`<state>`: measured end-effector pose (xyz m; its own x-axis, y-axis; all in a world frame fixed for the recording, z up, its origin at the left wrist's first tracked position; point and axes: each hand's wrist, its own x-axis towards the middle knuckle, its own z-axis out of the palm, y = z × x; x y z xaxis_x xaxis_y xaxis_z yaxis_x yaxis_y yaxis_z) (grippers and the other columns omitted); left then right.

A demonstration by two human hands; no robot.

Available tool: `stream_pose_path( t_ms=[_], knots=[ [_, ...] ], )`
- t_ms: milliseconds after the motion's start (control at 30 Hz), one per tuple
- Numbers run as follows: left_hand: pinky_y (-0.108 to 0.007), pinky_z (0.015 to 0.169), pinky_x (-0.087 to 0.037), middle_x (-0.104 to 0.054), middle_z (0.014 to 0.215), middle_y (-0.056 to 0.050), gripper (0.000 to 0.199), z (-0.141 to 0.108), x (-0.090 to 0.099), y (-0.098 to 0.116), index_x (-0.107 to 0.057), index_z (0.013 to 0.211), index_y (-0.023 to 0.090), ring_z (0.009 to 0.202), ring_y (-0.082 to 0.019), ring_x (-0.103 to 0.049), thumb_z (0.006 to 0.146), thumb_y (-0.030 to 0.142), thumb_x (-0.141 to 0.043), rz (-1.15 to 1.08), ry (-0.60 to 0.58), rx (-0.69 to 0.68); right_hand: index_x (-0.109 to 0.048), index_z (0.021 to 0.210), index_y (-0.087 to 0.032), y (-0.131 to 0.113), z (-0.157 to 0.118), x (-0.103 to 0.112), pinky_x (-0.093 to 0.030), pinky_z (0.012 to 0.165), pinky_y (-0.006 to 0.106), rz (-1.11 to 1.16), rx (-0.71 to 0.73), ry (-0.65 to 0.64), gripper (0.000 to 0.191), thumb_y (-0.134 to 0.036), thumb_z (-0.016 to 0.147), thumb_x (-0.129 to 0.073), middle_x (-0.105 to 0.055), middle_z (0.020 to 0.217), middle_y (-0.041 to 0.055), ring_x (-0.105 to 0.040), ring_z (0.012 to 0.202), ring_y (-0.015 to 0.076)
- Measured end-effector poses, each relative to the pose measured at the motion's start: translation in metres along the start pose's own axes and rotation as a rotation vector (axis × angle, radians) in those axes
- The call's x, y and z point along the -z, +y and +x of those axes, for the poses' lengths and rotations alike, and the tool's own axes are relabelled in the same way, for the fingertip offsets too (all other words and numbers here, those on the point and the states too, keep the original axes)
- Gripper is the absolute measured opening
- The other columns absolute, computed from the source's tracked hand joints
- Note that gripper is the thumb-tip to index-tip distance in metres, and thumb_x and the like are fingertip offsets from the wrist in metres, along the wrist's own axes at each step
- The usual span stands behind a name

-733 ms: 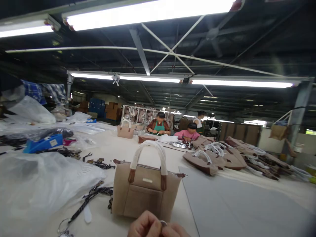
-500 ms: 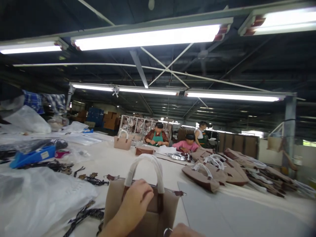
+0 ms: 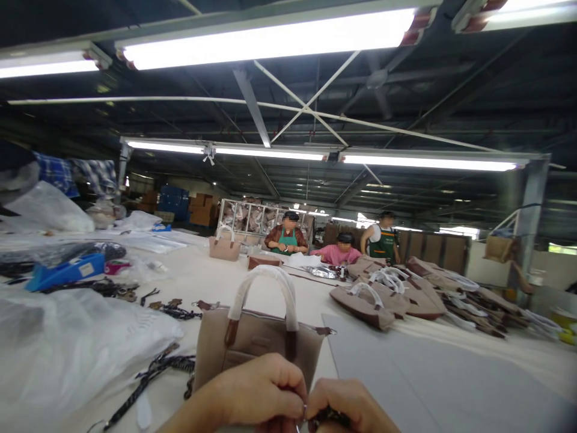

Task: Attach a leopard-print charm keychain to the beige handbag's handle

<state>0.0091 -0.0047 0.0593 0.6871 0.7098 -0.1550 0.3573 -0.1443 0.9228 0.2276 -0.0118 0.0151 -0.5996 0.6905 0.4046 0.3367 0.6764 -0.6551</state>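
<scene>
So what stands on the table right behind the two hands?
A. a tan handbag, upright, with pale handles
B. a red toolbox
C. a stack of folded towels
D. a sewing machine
A: a tan handbag stands upright just beyond the left hand and right hand, its pale handles arching above it on the table.

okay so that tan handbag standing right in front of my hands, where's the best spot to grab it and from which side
Probably by the handles, from above. The handbag stands upright and the white-wrapped handles arch clear over its top, leaving an open loop to hook fingers through. Both hands, left and right, are pinched together low in front of it.
</scene>
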Motion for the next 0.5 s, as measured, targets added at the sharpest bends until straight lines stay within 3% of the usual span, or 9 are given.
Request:
stream_pose_path(
  t_ms=[67, 200, 300, 400, 500],
  knots=[
    [-0.016, 0.037, -0.029, -0.054, 0.051, 0.006, 0.011, 0.000, -0.008, -0.002, -0.056, 0.073, 0.019, 0.038, -0.008, -0.041, 0.065, 0.021, -0.049, -0.038, 0.077, -0.009, -0.070, 0.085, -0.023, -0.004, 0.000, -0.001, -0.038, 0.064, 0.018, 0.009, -0.070, 0.004, 0.011, -0.020, 0.075, -0.072, -0.066, 0.075, -0.0045, -0.056, 0.068, 0.0106],
    [-0.019, 0.036, -0.025, -0.049, 0.048, 0.008, 0.005, -0.003, -0.029, -0.007, -0.049, 0.074, 0.021, 0.034, -0.008, -0.036, 0.074, 0.023, -0.044, -0.063, 0.349, -0.071, -0.067, 0.083, -0.019, -0.014, 0.001, -0.002, -0.037, 0.063, 0.020, -0.002, -0.101, 0.080, 0.017, -0.031, 0.076, -0.076, -0.063, 0.072, -0.0033, -0.052, 0.067, 0.0111],
    [-0.023, 0.045, -0.028, -0.047, 0.054, 0.005, 0.012, -0.013, -0.038, -0.015, -0.042, 0.068, 0.021, 0.045, -0.011, -0.045, 0.080, 0.021, -0.043, 0.259, 0.516, -0.261, -0.065, 0.081, -0.018, -0.024, -0.001, -0.007, -0.037, 0.062, 0.019, -0.010, -0.060, 0.094, 0.012, -0.025, 0.077, -0.074, -0.060, 0.070, -0.0044, -0.050, 0.065, 0.0099],
    [-0.025, 0.052, -0.028, -0.051, 0.062, 0.001, 0.018, -0.026, -0.038, -0.026, -0.038, 0.067, 0.020, 0.057, -0.013, -0.050, 0.083, 0.012, -0.041, 0.684, 0.554, -0.494, -0.064, 0.084, -0.019, -0.038, -0.006, -0.013, -0.040, 0.062, 0.017, -0.099, 0.014, 0.047, 0.010, -0.018, 0.078, -0.071, -0.063, 0.075, -0.0032, -0.054, 0.066, 0.0098],
    [-0.027, 0.052, -0.027, -0.058, 0.069, 0.000, 0.016, -0.037, -0.035, -0.034, -0.045, 0.075, 0.020, 0.060, -0.014, -0.055, 0.082, 0.006, -0.045, 0.979, 0.512, -0.467, -0.060, 0.094, -0.019, -0.052, -0.011, -0.014, -0.046, 0.070, 0.018, -0.340, 0.129, -0.032, 0.012, -0.012, 0.084, -0.060, -0.069, 0.092, 0.0028, -0.063, 0.079, 0.0128]
  ],
)
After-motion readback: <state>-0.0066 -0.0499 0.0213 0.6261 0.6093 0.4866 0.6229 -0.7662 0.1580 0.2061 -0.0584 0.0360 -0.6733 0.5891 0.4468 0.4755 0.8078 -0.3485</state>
